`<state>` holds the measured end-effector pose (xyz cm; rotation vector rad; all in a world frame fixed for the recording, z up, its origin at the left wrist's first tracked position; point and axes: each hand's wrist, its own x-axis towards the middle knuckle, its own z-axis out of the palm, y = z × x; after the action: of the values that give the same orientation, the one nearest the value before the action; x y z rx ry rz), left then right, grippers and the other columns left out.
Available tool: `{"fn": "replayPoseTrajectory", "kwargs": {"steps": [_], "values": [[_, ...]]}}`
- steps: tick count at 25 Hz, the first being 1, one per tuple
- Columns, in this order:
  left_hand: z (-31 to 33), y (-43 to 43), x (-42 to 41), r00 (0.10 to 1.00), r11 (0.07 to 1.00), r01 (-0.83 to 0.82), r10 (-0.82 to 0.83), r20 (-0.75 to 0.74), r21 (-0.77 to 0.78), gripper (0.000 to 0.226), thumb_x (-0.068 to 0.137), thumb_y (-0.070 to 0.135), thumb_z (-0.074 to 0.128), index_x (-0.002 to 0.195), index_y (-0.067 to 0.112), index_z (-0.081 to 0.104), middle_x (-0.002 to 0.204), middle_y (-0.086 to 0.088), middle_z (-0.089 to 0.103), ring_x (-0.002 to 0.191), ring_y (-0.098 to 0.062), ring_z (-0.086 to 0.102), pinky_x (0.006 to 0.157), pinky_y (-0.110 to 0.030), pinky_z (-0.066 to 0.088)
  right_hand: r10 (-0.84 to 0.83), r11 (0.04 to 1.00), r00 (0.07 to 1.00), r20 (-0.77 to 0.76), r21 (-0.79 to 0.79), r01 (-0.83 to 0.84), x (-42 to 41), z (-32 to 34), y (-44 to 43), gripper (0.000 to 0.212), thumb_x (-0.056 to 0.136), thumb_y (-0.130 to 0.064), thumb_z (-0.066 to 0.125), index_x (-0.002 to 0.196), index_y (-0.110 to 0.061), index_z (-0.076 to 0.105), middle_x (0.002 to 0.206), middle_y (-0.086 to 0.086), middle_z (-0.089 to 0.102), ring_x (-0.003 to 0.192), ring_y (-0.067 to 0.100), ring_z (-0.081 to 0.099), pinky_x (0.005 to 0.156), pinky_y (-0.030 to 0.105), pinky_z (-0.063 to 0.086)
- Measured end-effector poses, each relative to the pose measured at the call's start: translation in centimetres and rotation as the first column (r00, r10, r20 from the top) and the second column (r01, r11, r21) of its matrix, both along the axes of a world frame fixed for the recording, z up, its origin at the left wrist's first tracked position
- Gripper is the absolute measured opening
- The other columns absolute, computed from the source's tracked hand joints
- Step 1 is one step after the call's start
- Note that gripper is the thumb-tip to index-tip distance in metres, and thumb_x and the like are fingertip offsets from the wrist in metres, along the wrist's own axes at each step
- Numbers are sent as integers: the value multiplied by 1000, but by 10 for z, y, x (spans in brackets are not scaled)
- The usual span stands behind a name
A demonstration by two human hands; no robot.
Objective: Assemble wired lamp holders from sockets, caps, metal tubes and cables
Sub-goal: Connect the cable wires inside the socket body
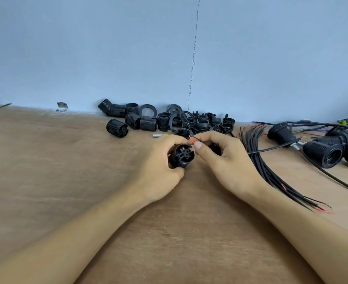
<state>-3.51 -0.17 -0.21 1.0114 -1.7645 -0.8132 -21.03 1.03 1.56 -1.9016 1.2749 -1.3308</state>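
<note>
A wooden table [46, 181] fills the near scene. A bundle of black cables [267, 171] lies at right, with finished holders [322, 152] beyond it at far right. Loose sockets and rings [169, 119] are heaped against the far wall. At centre, the left hand [158, 173] grips a black socket [183, 156], terminals facing the camera. The right hand [226, 160] pinches a red wire [191, 139] just above it. A small metal tube [157, 135] lies just behind the left hand.

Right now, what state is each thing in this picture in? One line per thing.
Left hand: grips the socket.
Socket: held, terminal end towards the camera, uncapped.
Right hand: pinches the red wire.
Red wire: tip beside the socket, insertion unclear.
Metal tube: lying loose on the table.
Cable bundle: lying loose.
Spare sockets: loose, unassembled.
Wired lamp holders: lying on their sides.
</note>
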Motion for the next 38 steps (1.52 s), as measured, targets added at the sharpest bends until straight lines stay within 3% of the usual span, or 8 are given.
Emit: {"fn": "replayPoseTrajectory", "kwargs": {"steps": [3, 6, 12, 18, 26, 32, 35, 38], "values": [[-1, 0, 4, 999, 1000, -17, 17, -32, -21, 57, 77, -14, 69, 100, 37, 58, 99, 10, 67, 97, -10, 67, 87, -29, 58, -15, 1000, 999, 48, 6, 15, -3, -1, -1, 9, 98, -18, 64, 101, -20, 72, 86, -13, 70, 87, 4, 63, 88, 25, 48], [0, 1, 3, 999, 996, -51, 51, -11, -67, 53, 77, -12, 72, 102, 33, 57, 99, 11, 67, 98, -10, 67, 84, -19, 55, 0, 1000, 998, 62, 18, -1, -4, -2, -1, 7, 97, -17, 64, 98, -20, 71, 88, -6, 70, 87, 8, 63, 88, 29, 49], [1, 9, 1, 984, 954, -160, 174, 35, -255, 50, 71, -10, 74, 104, 25, 61, 98, 12, 67, 95, -10, 65, 85, -16, 49, 37, 998, 996, 84, 43, -40, -4, -3, 0, 7, 94, -17, 64, 93, -19, 71, 81, -8, 67, 78, 7, 57, 79, 28, 43], [3, 13, -1, 981, 928, -158, 187, 56, -337, 51, 68, -11, 72, 106, 23, 62, 101, 7, 63, 96, -12, 62, 87, -33, 53, 49, 998, 995, 88, 43, -53, -5, -2, 0, 7, 93, -19, 65, 90, -20, 70, 78, -9, 66, 75, 6, 55, 77, 29, 41], [1, 12, 0, 973, 905, -179, 221, 68, -385, 52, 65, -11, 73, 105, 20, 65, 101, 7, 62, 92, -3, 59, 80, -13, 46, 106, 993, 991, 76, 38, -109, -4, 2, 5, 11, 92, -27, 70, 87, -17, 70, 75, -12, 63, 71, 3, 53, 73, 20, 40], [0, 11, -1, 967, 908, -195, 240, 79, -370, 49, 67, -7, 77, 105, 22, 67, 100, 7, 65, 90, -6, 61, 77, -14, 47, 78, 995, 995, 67, 53, -82, -3, 2, 4, 15, 101, -21, 59, 96, -17, 73, 73, -21, 63, 74, -2, 55, 76, 16, 40], [0, 9, 1, 968, 916, -191, 236, 88, -354, 43, 70, 2, 85, 104, 22, 67, 99, 8, 64, 90, -7, 61, 77, -18, 49, 57, 996, 996, 69, 60, -61, -3, 2, 3, 13, 101, -19, 59, 100, -16, 71, 79, -13, 66, 78, 2, 59, 79, 20, 43], [-2, 4, 8, 964, 918, -190, 241, 109, -349, 44, 71, 15, 91, 105, 26, 66, 99, 12, 62, 90, -4, 59, 75, -11, 43, 52, 996, 996, 71, 73, -57, -5, 4, 2, 9, 99, -21, 62, 96, -20, 70, 77, -11, 66, 76, 2, 60, 77, 20, 44]]}}
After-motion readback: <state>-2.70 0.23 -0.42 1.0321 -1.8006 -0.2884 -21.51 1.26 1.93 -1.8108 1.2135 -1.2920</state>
